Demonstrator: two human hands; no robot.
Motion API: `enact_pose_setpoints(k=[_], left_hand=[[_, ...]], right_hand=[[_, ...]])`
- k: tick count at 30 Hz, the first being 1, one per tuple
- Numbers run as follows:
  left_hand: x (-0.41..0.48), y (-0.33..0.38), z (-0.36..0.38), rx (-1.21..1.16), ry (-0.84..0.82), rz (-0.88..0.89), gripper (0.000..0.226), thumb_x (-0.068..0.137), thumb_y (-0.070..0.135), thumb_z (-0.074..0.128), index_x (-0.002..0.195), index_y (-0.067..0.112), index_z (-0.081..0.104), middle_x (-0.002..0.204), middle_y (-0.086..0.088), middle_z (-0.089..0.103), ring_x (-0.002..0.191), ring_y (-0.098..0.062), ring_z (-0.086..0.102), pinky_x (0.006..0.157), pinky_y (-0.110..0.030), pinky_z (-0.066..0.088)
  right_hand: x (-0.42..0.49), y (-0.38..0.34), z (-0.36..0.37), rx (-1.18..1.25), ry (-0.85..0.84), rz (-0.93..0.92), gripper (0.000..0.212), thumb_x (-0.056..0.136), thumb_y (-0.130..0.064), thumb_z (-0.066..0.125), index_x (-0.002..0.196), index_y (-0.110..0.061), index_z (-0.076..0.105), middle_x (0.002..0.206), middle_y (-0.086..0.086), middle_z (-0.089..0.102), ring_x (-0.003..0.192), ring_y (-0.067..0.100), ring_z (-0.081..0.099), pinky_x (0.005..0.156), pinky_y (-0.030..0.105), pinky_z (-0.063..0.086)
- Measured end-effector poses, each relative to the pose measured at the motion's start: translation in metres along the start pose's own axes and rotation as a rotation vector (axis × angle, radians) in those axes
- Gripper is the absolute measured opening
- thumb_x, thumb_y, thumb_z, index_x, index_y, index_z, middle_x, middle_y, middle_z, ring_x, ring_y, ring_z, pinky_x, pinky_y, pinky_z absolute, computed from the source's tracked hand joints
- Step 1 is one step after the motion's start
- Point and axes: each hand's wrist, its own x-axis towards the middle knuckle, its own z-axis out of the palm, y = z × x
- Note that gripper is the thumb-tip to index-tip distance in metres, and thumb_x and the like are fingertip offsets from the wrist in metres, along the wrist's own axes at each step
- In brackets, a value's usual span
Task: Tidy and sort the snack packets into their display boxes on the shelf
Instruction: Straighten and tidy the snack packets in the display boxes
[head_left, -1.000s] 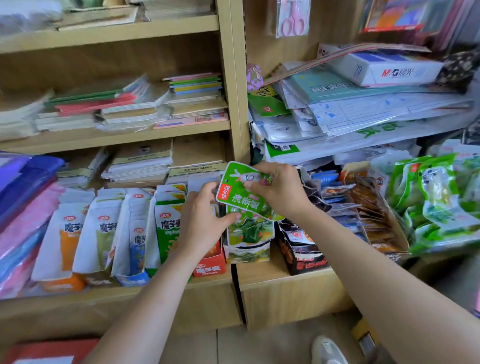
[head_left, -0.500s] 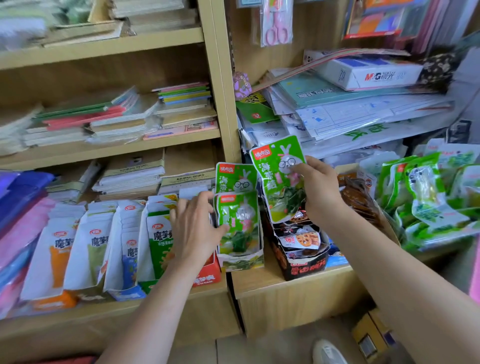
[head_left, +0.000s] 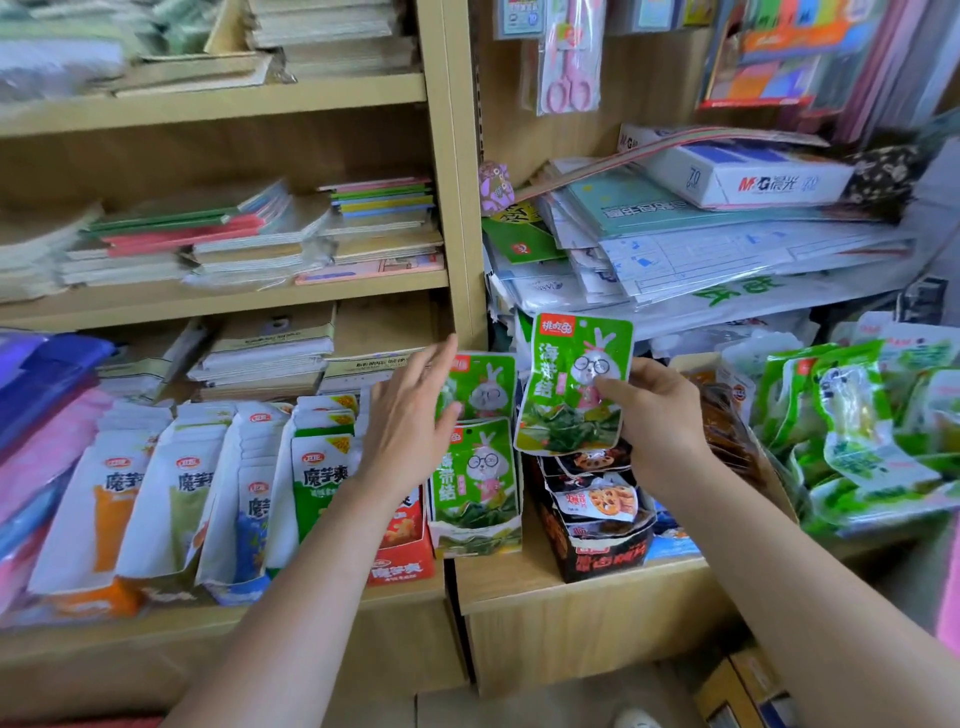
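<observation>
My right hand (head_left: 657, 415) pinches a green seaweed snack packet (head_left: 569, 384) with a rabbit picture, holding it upright above the shelf. Just left of it stands a green display box (head_left: 475, 535) with more of the same green packets (head_left: 480, 467) upright inside. My left hand (head_left: 410, 415) has straight fingers and rests against the left side of those packets. Right of the green box is a black display box (head_left: 597, 556) with lotus-root snack packets (head_left: 597, 501).
White konjac snack boxes (head_left: 182, 499) and a red box (head_left: 402, 551) line the left shelf. Loose green packets (head_left: 857, 431) pile at the far right, brown packets (head_left: 727, 436) beside them. Notebooks (head_left: 249, 244) and paper stacks (head_left: 727, 244) fill the upper shelves. A wooden upright (head_left: 460, 208) divides the shelves.
My right hand has lifted the green packet up and to the right, turning it upright. My left hand opened and moved up beside the packets in the green box.
</observation>
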Motion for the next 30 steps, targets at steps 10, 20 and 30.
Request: enact_pose_setpoints(k=[10,20,30], left_hand=[[0.006,-0.017,0.000,0.089,-0.095,-0.005,0.024,0.100,0.043,0.055,0.102,0.037,0.078,0.082,0.013,0.059,0.097,-0.024,0.054,0.081,-0.039,0.039],[-0.009,-0.021,-0.011,0.170,-0.100,0.036,0.022,0.092,0.042,0.069,0.114,0.042,0.073,0.114,0.014,0.071,0.113,-0.016,0.052,0.090,-0.037,0.027],[-0.020,-0.023,-0.037,-0.631,-0.165,-0.210,0.040,0.099,0.020,0.062,0.138,0.026,0.059,0.111,0.020,0.068,0.103,0.017,0.057,0.099,-0.027,0.049]], right_hand=[[-0.001,-0.001,0.004,-0.119,-0.025,-0.068,0.005,0.087,-0.005,0.073,0.085,-0.004,0.068,0.086,0.016,0.071,0.079,0.032,0.066,0.075,0.038,0.056],[-0.007,-0.002,0.014,-0.094,0.002,-0.137,0.005,0.089,-0.006,0.070,0.090,-0.009,0.066,0.097,0.024,0.069,0.076,0.022,0.061,0.075,0.041,0.052],[-0.016,0.023,0.049,-0.209,-0.307,-0.180,0.014,0.086,-0.011,0.073,0.096,-0.005,0.064,0.100,0.031,0.065,0.089,0.042,0.066,0.084,0.063,0.052]])
